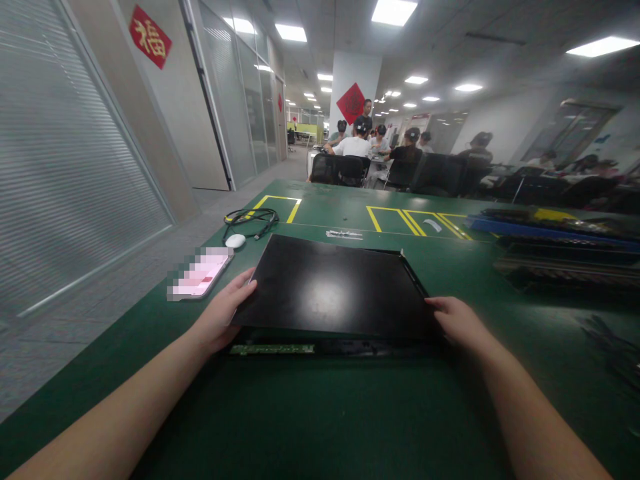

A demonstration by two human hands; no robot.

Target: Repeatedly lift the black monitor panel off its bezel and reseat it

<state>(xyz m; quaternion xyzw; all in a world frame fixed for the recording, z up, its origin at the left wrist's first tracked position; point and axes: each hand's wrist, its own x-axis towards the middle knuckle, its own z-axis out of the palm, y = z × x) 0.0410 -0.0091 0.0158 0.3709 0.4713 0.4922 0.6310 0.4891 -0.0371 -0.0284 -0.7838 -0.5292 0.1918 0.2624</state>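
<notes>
Both hands on a flat black panel [333,287], lying near the front of a green table [350,413]. Left hand [223,317] gripping the panel's near left corner, thumb on top, fingers tucked under the edge. Right hand [457,323] laid against the near right corner, fingers curled around the side; cannot tell how tightly closed. Near edge of the panel lifted slightly, showing a strip of green circuit board [273,349] underneath along the front. Just left of the panel, a phone [200,273] with a pink screen, flat on the table. Behind the phone, a white mouse [235,241] and a coiled black cable [250,219]. Yellow tape outlines [280,200] marked on the far table surface. To the right, dark trays [565,247] stacked well apart from the panel. Farther back, several people seated in black chairs [350,170] around another table.
</notes>
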